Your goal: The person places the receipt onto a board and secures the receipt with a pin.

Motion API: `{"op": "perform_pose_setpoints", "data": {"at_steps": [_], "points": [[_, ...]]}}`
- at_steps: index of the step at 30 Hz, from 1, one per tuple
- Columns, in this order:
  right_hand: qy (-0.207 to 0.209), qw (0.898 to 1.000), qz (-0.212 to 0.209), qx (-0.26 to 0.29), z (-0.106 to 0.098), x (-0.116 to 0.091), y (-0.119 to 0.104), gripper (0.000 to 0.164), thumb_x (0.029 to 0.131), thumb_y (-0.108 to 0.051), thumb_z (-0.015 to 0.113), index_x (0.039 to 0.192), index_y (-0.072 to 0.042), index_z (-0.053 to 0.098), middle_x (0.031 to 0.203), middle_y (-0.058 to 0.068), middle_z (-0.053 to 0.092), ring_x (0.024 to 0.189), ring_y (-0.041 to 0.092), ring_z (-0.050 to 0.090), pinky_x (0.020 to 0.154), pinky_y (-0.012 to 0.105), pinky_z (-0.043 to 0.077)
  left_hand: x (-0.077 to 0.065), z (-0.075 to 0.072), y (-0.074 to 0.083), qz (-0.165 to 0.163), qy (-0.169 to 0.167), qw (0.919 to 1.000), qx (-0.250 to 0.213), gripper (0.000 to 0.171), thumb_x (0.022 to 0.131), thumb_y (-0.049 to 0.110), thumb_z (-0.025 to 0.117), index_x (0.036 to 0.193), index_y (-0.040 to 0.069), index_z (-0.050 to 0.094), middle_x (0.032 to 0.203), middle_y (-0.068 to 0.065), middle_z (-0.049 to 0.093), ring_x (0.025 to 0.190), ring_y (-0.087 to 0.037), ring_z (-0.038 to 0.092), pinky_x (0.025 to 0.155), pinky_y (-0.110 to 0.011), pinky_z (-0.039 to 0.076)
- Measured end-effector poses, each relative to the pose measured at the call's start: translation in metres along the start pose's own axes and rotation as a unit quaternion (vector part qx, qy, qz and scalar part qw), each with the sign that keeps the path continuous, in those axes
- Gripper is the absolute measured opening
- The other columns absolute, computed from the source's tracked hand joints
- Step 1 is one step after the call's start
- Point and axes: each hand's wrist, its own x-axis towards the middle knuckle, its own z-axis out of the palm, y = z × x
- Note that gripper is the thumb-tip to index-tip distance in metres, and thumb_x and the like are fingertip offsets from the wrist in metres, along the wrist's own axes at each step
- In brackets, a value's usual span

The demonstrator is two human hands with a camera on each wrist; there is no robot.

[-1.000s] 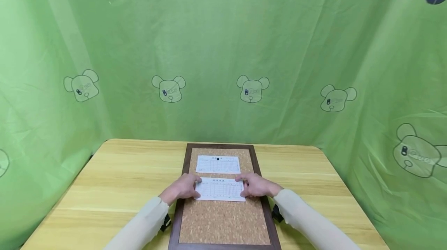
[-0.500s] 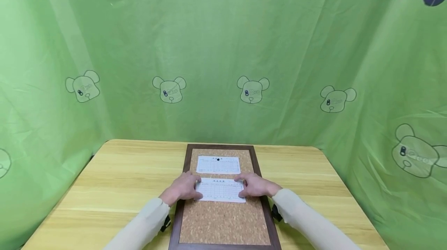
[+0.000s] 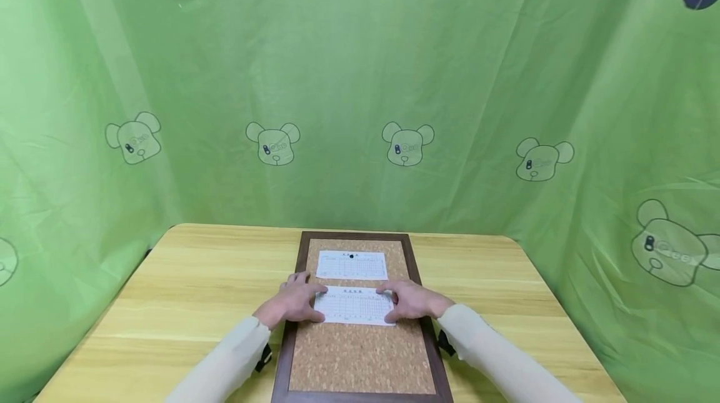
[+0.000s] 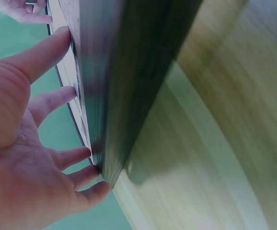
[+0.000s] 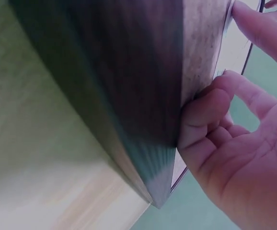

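Observation:
A printed paper form (image 3: 355,307) with a ruled table lies on a cork board (image 3: 361,362). At its left edge, my left hand (image 3: 294,300) touches the paper with index finger and thumb; the other fingers spread over the board's frame. My right hand (image 3: 413,300) rests thumb and index finger on the paper's right corners. Its remaining fingers curl against the dark frame (image 5: 129,72) in the right wrist view. Just above, a second similar form (image 3: 351,269) is fixed by a black pushpin (image 3: 351,256) at its top middle.
The board's dark brown wooden frame (image 3: 360,398) lies flat on a light wooden table (image 3: 185,303). A green curtain (image 3: 337,197) printed with bear heads hangs behind the table and along both sides.
My left hand's outer fingers have spread apart and lifted away from the index finger. The right hand and both forms stay nearly where they were.

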Motion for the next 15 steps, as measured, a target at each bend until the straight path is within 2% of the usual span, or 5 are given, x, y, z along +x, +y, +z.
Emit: {"op": "perform_pose_setpoints", "data": {"at_steps": [9,15], "points": [[-0.003,0.999,-0.01,-0.032,-0.005,-0.003,0.001,0.061,0.073,-0.022,0.082,0.127,-0.009,0.058,0.085,0.0,0.052,0.076,0.016,0.046,0.065,0.033,0.039,-0.002,0.001,-0.01,0.011,0.0,0.9999,-0.007,0.064,0.077,0.039,0.078,0.132,0.016,0.056,0.147,-0.025,0.027,0.133,-0.045,0.022,0.103,-0.06,0.022],[0.003,0.999,-0.018,-0.051,-0.006,-0.005,0.004,0.063,0.071,-0.022,0.084,0.126,-0.008,0.058,0.087,-0.002,0.051,0.08,0.016,0.046,0.07,0.034,0.04,-0.002,0.001,-0.013,0.011,-0.002,0.9999,-0.002,0.065,0.077,0.04,0.077,0.133,0.017,0.055,0.147,-0.023,0.028,0.133,-0.043,0.023,0.102,-0.059,0.023]]}}
